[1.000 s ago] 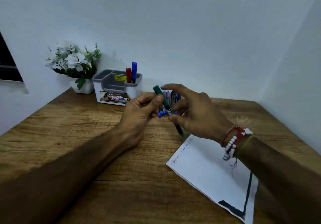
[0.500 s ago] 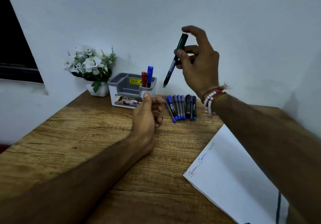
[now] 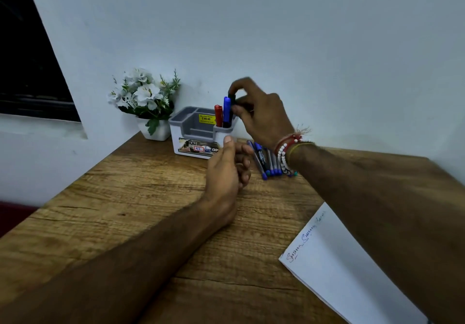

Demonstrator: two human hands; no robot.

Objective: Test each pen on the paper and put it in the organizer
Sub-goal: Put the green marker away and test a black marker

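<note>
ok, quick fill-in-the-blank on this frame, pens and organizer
1. The right hand pinches a dark pen at the organizer, beside a red pen and a ___ one.
2. The loose pens lie on the table, on the organizer's ___ side.
3. The flower pot stands on its ___ side.
Missing: blue; right; left.
</note>
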